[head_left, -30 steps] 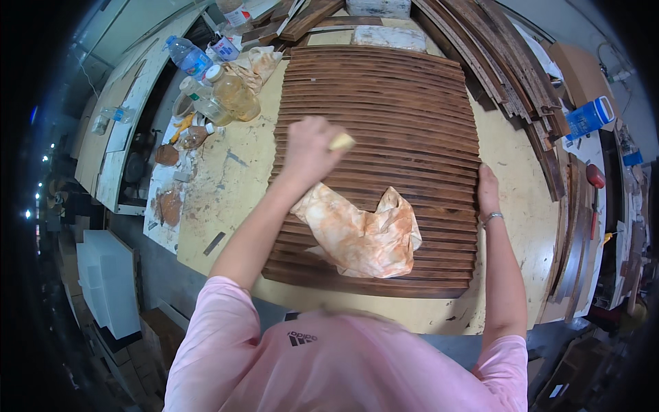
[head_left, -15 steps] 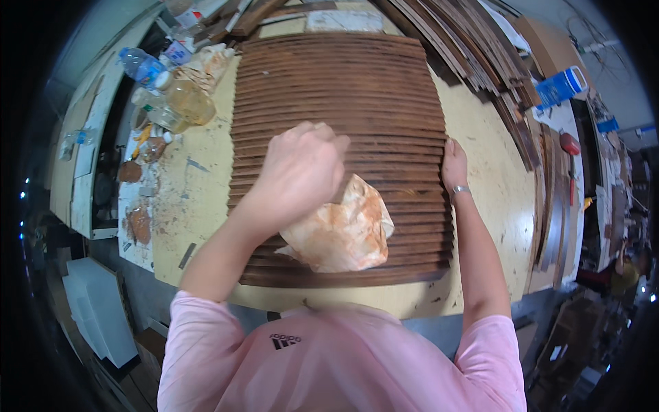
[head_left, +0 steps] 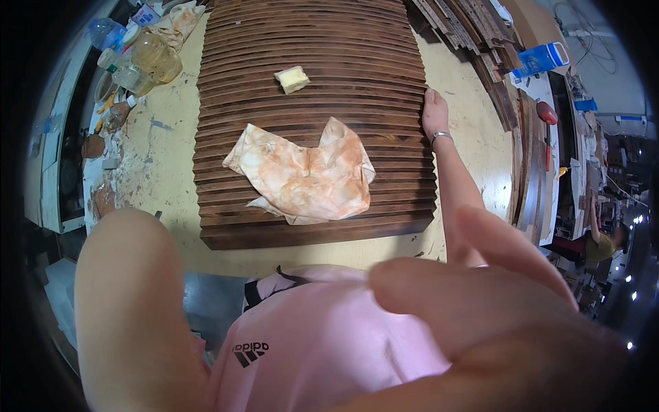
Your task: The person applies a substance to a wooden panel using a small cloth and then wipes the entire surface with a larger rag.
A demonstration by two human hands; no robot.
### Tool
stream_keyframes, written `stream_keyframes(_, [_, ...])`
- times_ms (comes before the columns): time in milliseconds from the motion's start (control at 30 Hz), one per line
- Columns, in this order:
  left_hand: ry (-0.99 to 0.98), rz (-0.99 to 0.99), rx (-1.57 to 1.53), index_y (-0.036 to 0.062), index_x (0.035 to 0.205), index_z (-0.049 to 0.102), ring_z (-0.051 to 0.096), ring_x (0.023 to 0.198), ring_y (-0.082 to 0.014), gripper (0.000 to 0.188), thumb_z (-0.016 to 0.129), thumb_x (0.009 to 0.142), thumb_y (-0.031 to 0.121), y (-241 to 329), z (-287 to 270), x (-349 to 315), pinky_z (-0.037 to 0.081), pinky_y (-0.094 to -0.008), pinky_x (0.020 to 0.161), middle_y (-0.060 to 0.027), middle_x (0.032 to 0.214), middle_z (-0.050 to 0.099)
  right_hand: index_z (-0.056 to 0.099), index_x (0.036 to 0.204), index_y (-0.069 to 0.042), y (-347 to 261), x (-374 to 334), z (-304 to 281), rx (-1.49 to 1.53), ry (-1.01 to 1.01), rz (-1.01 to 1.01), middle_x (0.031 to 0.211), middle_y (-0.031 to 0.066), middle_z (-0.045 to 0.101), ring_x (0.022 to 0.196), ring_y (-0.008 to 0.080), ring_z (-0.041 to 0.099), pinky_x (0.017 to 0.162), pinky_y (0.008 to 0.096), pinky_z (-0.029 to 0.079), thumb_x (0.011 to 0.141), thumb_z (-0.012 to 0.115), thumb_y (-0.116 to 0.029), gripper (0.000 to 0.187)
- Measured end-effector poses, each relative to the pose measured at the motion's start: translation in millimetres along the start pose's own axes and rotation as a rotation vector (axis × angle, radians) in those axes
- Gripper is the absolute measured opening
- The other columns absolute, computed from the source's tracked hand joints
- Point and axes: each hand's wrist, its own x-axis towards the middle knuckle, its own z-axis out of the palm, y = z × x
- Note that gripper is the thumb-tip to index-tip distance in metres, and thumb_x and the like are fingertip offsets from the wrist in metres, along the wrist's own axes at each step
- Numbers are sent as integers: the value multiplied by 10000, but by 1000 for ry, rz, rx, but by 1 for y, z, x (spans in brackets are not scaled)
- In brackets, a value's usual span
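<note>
A dark brown wooden panel with ridged slats [head_left: 309, 41] lies in front of me. My right hand [head_left: 435, 115] grips its right edge, thumb on top, with the other fingers hidden past the edge. My left hand [head_left: 473, 295] is raised close to the camera at the lower right, large and blurred. Two of its fingers stretch apart, and I see nothing held in them. A crumpled white cloth with orange-brown stains [head_left: 309, 175] lies across the panel's near part. Farther up on the slats sits a small pale yellow block, like a sponge [head_left: 293, 79].
The panel rests on a pale, stained worktable [head_left: 171, 147]. Bottles and a jar of yellowish liquid [head_left: 156, 58] stand at the far left, near another stained cloth [head_left: 178, 24]. Wooden strips [head_left: 456, 38] are stacked at the far right, beside a blue container [head_left: 542, 60]. A person [head_left: 597, 244] is visible at far right.
My left hand has left the panel and come up close to the camera. The cloth is more fully exposed, and the pale block now shows on the slats. My right hand stays on the edge.
</note>
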Motion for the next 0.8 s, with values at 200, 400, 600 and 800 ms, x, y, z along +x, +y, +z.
stream_keyframes(200, [56, 120, -86, 61, 905, 716, 641, 633, -233, 183, 698, 768, 181, 10, 16, 25, 509, -388, 611, -52, 713, 663, 642, 1090, 38, 9, 0, 20, -33, 16, 6, 1042, 305, 665, 1010, 474, 614, 886, 467, 474, 1043, 416, -343, 446])
stream_keyframes(400, [2, 124, -110, 59, 897, 719, 646, 642, -245, 183, 701, 760, 179, 15, 19, 10, 513, -392, 617, -61, 713, 665, 640, 1105, 45, 33, 8, 15, -113, 62, -72, 1102, 321, 644, 1077, 491, 582, 937, 480, 458, 1045, 381, -366, 489])
stream_keyframes(600, [-3, 123, -137, 58, 889, 722, 651, 650, -256, 183, 704, 751, 178, 19, 26, 0, 516, -397, 623, -70, 712, 667, 637, 1106, 63, 15, 4, 16, -17, 20, -15, 1081, 310, 660, 1055, 466, 607, 931, 452, 466, 1044, 407, -348, 476])
stream_keyframes(800, [15, 132, -161, 56, 880, 725, 656, 659, -268, 183, 706, 743, 176, 21, 29, 3, 520, -401, 629, -79, 711, 669, 643, 1096, 63, 18, 9, 3, -68, 15, -17, 1056, 306, 671, 1017, 438, 637, 904, 437, 479, 1042, 418, -343, 468])
